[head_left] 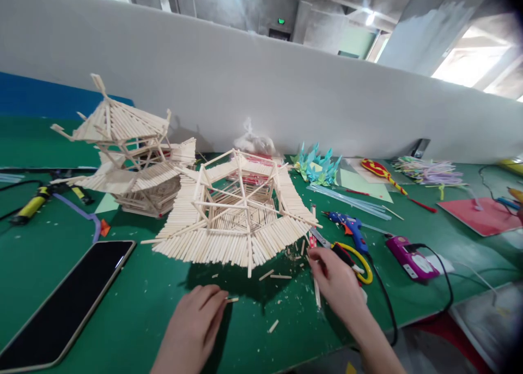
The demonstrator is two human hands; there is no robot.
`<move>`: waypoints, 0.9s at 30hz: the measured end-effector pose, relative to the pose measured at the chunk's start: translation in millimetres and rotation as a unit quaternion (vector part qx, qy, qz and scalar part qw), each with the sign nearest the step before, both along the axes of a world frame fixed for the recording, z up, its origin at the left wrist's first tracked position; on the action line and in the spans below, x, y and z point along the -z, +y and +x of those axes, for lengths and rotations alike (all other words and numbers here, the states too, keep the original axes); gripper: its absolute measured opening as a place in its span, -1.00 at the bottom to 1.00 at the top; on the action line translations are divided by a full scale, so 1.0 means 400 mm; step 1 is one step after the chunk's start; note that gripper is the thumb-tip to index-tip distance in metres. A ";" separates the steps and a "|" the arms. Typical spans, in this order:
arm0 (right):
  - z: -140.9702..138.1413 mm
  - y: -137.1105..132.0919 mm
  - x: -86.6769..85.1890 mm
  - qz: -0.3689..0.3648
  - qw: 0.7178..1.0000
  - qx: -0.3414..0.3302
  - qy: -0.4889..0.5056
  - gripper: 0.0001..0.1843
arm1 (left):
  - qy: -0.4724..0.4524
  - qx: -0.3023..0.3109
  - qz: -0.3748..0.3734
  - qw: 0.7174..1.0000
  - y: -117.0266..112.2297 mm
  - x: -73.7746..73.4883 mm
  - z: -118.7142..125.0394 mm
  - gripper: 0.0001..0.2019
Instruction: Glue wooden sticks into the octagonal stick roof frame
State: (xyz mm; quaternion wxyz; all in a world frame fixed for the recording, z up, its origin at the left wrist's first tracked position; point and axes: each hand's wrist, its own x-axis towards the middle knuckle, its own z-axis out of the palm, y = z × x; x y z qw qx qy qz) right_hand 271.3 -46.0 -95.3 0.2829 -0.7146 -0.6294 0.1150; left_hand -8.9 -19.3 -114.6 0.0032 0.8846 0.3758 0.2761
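Low at the front of the table, my left hand (pixel 196 322) is closed with a short piece of wooden stick (pixel 232 300) poking out past its fingertips. My right hand (pixel 337 276) is to the right, its fingertips bent together over scattered stick bits; what they hold, if anything, is hidden. Between and beyond both hands stands a pavilion frame of wooden sticks (pixel 220 243), with a flared slatted roof and an open top. A long narrow strip (pixel 317 293) lies under my right hand. Yellow-handled scissors (pixel 365 270) are beside that wrist.
A finished-looking stick pavilion (pixel 143 172) stands behind at left. A phone (pixel 69 303) lies front left. At right are a blue glue gun (pixel 349 230), its cord, clear glue sticks (pixel 351 201) and a purple box (pixel 411 258). A white partition (pixel 229 74) runs behind the table.
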 end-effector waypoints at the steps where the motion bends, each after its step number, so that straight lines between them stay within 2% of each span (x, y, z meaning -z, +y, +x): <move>1: 0.024 -0.003 -0.002 0.000 1.000 0.024 -0.002 -0.79 | -0.001 -0.007 0.008 1.000 0.001 0.006 -0.018 -0.77; 4: 0.081 -0.011 -0.004 -0.005 0.997 0.071 -0.015 -0.79 | 0.000 -0.027 0.038 0.999 0.005 0.022 -0.052 -0.75; 7: 0.098 -0.012 -0.002 -0.020 0.996 0.078 -0.031 -0.81 | -0.003 -0.042 0.049 0.998 0.009 0.034 -0.056 -0.73; 12: 0.069 -0.002 -0.003 -0.076 0.994 0.041 -0.069 -0.87 | -0.033 -0.081 0.016 0.996 0.006 0.031 -0.049 -0.70; 17: 0.035 0.009 -0.001 -0.138 0.981 0.026 -0.134 -0.88 | -0.041 -0.149 -0.032 0.987 0.001 0.027 -0.078 -0.71; 20: 0.031 0.018 0.005 -0.152 0.974 0.023 -0.164 -0.94 | -0.035 -0.161 -0.035 0.986 0.003 0.023 -0.090 -0.70; 23: 0.042 0.028 0.007 -0.153 0.973 0.025 -0.172 -0.90 | -0.050 -0.160 -0.047 0.985 0.013 0.010 -0.076 -0.70; 27: 0.065 0.040 0.005 -0.138 0.978 0.034 -0.155 -0.88 | -0.102 -0.139 -0.098 0.980 0.038 -0.010 -0.023 -0.74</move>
